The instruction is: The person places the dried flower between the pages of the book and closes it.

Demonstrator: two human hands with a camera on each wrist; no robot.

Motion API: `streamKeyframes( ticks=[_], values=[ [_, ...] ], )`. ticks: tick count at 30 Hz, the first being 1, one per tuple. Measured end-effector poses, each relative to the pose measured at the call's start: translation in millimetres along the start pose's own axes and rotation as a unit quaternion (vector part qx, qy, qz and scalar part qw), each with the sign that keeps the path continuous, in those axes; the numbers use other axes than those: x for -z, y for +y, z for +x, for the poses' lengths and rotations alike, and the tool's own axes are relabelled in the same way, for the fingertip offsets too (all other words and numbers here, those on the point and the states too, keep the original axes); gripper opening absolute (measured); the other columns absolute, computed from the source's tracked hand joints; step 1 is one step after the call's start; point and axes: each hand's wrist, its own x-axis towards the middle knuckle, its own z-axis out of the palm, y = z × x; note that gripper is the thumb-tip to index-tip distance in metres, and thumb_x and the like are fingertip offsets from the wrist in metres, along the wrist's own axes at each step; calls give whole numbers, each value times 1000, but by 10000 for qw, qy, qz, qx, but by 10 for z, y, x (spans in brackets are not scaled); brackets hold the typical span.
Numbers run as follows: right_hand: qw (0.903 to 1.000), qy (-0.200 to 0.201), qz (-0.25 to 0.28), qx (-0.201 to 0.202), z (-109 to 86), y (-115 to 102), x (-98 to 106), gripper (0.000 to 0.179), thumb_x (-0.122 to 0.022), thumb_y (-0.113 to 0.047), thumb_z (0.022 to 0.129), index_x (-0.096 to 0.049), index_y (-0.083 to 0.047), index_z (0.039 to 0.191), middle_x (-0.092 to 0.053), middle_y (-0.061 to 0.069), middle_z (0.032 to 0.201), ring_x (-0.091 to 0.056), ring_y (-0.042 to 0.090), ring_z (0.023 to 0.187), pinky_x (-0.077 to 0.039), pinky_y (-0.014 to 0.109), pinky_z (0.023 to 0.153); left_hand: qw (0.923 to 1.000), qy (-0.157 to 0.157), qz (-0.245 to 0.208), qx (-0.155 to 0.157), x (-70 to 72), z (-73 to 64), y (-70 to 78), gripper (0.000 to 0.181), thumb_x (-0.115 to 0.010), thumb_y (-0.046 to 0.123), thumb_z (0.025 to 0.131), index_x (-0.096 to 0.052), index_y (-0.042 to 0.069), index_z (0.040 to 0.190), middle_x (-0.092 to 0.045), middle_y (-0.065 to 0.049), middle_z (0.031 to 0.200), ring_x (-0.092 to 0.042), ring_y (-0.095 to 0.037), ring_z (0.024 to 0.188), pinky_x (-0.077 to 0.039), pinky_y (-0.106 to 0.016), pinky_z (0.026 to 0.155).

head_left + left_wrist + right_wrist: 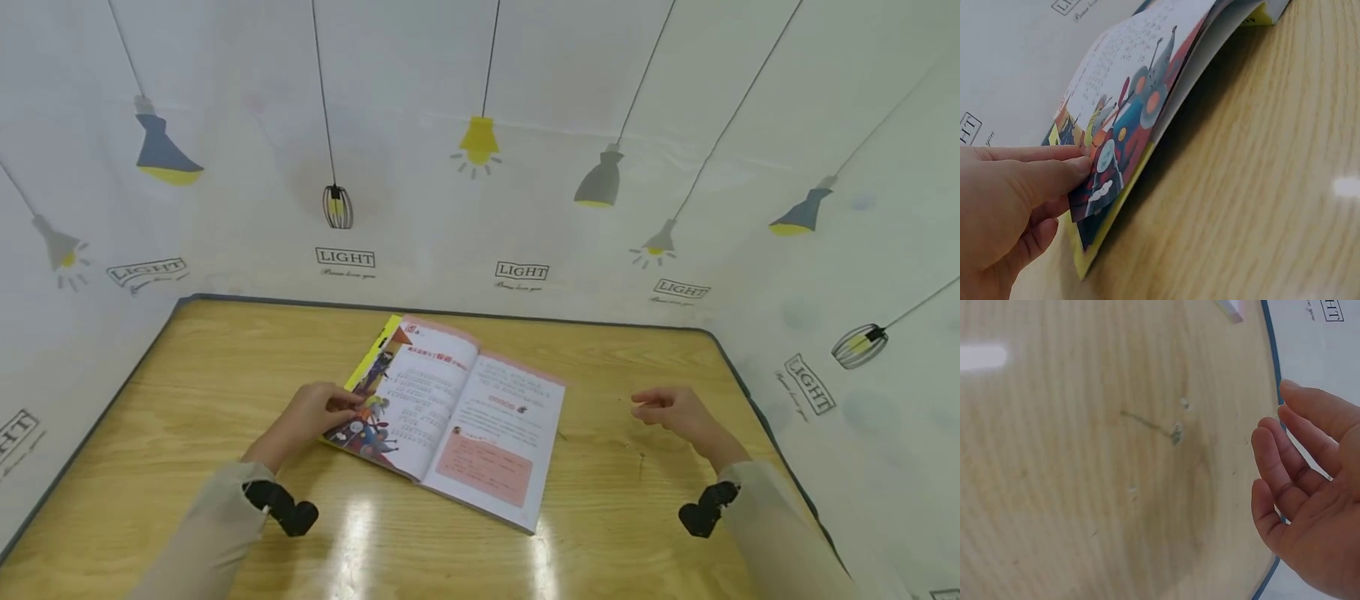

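Yellow-edged, the open illustrated book lies at the centre of the head view, its left page pinched by the left hand, the right hand loosely curled and empty at right, with leafing seemingly in hand and a gentle page-lift probably called for next.

Lamp-printed wall; wood-grain table

I have the left forearm and right forearm on my feed, pale-sleeved and angled inward, the left hand pinching between thumb and fingers, the right hand well apart, fingers loosely bent.
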Motion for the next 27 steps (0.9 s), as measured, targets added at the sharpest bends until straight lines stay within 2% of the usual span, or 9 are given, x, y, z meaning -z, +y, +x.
streamKeyframes(
  ticks=[7,15,21,27],
  values=[
    [9989,289,83,-347,-232,258,-118,46,-64,-22,87,-54,10,119,-61,15,100,-57,23,89,-44,43,80,9986,415,-198,-262,-124,-44,-188,21,-66,3,82,-69,0,103,-54,-5,80,-47,-17,73,-40,-30,65],
    [9932,893,-177,-727,-411,458,-314,42,-68,-23,84,-60,8,112,-63,17,102,-58,18,86,-45,28,72,9961,652,-530,-251,-228,-67,-299,23,-65,4,84,-69,3,106,-48,-5,80,-45,-17,73,-42,-27,63],
    [9841,1393,-353,-1044,-458,562,-489,42,-69,-29,82,-63,5,107,-64,10,97,-55,15,82,-43,26,69,9954,710,-586,-249,-245,-77,-298,23,-65,4,84,-69,4,106,-49,-5,81,-44,-17,73,-41,-27,63],
    [9701,2158,-424,-1027,-469,613,-662,38,-71,-29,81,-66,2,100,-64,8,88,-54,12,75,-42,23,63,9954,696,-617,-214,-259,-75,-288,23,-65,5,84,-69,4,107,-48,-5,81,-43,-17,73,-40,-26,62]
  ],
)
